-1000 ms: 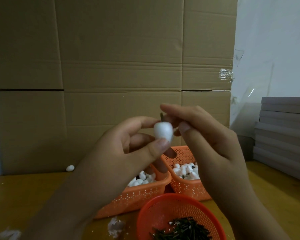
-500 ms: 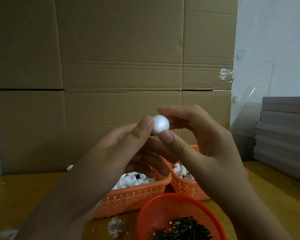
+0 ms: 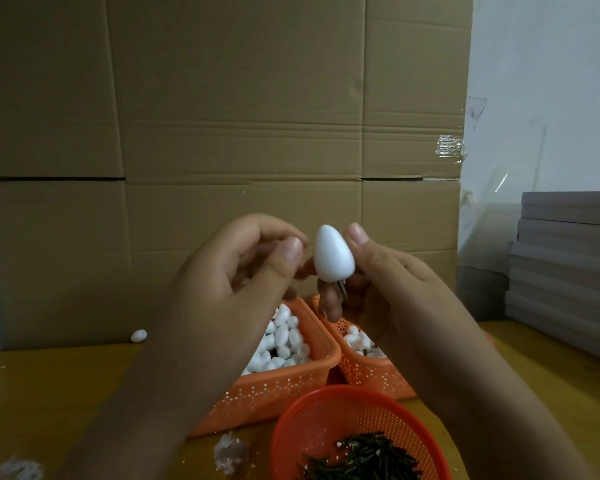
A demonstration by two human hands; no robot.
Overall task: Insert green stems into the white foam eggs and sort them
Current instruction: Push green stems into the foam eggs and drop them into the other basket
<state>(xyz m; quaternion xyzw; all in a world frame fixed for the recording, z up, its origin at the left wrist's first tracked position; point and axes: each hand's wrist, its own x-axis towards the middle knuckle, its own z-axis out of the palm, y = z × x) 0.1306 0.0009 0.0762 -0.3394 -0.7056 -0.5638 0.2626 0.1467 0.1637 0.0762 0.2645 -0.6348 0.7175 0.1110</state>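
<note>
Egg point(image 3: 333, 258) upright in right hand point(image 3: 392, 299) — left hand point(image 3: 236, 285) alongside.

White foam egg point(image 3: 333, 258) at centre. At 6 o'clock, round orange mesh basket point(image 3: 312, 420) of dark green stems point(image 3: 361, 459). Above, orange baskets point(image 3: 274, 393) dotted with small holes, filled with white eggs point(image 3: 284, 337). Behind, plain brown cardboard point(image 3: 222, 116).

Foam egg point(image 3: 333, 256) now flipped pointed end up, stem point(image 3: 342, 289) below, right hand point(image 3: 392, 289) holding it, left hand point(image 3: 236, 282) released.
</note>
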